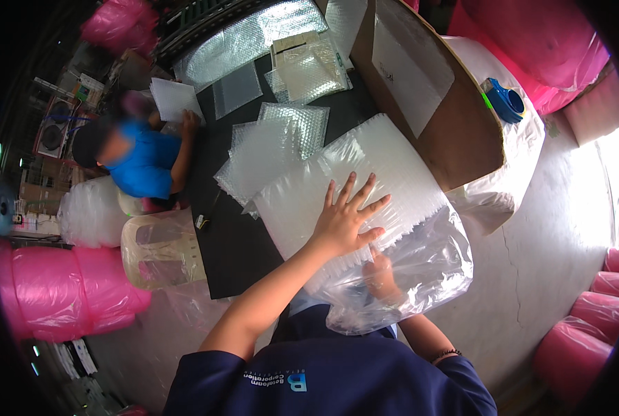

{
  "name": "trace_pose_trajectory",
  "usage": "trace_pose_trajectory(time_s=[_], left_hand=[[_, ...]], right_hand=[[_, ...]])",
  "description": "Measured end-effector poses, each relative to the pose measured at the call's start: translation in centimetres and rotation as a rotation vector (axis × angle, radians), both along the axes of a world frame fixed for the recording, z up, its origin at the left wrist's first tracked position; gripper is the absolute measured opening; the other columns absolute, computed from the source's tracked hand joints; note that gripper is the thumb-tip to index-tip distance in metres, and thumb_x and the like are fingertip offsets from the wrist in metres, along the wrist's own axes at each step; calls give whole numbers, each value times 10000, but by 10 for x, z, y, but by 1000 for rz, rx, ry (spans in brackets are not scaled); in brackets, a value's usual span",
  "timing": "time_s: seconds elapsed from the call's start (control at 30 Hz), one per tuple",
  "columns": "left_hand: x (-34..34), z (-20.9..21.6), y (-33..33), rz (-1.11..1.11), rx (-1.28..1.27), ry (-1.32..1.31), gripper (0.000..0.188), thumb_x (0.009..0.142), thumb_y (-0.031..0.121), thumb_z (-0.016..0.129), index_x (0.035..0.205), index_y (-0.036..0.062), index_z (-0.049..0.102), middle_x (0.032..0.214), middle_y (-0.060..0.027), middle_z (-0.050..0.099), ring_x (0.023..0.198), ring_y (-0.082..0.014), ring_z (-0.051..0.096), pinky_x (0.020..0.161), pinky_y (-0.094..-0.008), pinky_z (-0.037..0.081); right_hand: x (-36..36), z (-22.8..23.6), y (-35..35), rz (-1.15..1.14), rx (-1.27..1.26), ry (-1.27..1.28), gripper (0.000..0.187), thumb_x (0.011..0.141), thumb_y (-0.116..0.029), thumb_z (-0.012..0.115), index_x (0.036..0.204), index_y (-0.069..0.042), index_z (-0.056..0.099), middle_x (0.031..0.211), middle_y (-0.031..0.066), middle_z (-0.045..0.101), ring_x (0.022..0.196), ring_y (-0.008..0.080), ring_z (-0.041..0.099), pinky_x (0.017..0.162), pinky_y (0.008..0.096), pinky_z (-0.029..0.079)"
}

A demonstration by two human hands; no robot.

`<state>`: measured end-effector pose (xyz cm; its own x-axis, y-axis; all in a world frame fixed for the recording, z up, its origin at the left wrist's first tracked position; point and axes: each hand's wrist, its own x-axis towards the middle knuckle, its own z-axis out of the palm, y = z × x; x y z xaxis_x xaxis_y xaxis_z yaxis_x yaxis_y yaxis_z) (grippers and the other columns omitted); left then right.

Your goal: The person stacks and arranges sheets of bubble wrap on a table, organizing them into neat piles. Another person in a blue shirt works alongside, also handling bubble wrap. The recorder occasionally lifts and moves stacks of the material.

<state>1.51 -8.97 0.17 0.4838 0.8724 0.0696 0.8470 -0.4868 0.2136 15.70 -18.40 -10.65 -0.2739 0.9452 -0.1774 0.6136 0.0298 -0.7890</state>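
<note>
A large clear plastic bag (427,270) holds a thick stack of white bubble-wrap sheets (365,163) and lies over the near right part of the black table (230,243). My left hand (347,218) rests on top of the packed stack, fingers spread wide and palm down. Inside the bag's loose mouth, seen through the film, is my right hand (382,274), against the near edge of the sheets. Its fingers are partly hidden by plastic and glare, so their grip does not show.
Loose bubble-wrap pouches (275,142) lie beyond the bag. A tall cardboard panel (455,132) stands at right, with a blue tape dispenser (505,102) beside it. A co-worker in blue (143,159) holds sheets at left. Pink wrapped rolls (67,288) stand around.
</note>
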Motion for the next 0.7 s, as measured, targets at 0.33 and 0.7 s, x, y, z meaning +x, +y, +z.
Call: trace_pose_trajectory(time_s=[0.33,0.7], left_hand=[[-4,-5,10,-109,-18,8,615,814,626,408,1370,387,298,1490,12,156,1348,-332,181,1054,-584,125],[-47,-10,51,303,77,25,479,893,406,432,1358,324,349,1465,-77,214,1320,-353,238,1034,-596,157]], right_hand=[[14,-43,10,142,189,140,433,750,-17,496,1183,-18,497,862,216,583,736,366,572,616,416,461],[71,-12,-39,203,254,118,447,853,-287,503,1225,-40,487,1185,163,545,1060,328,528,901,391,426]])
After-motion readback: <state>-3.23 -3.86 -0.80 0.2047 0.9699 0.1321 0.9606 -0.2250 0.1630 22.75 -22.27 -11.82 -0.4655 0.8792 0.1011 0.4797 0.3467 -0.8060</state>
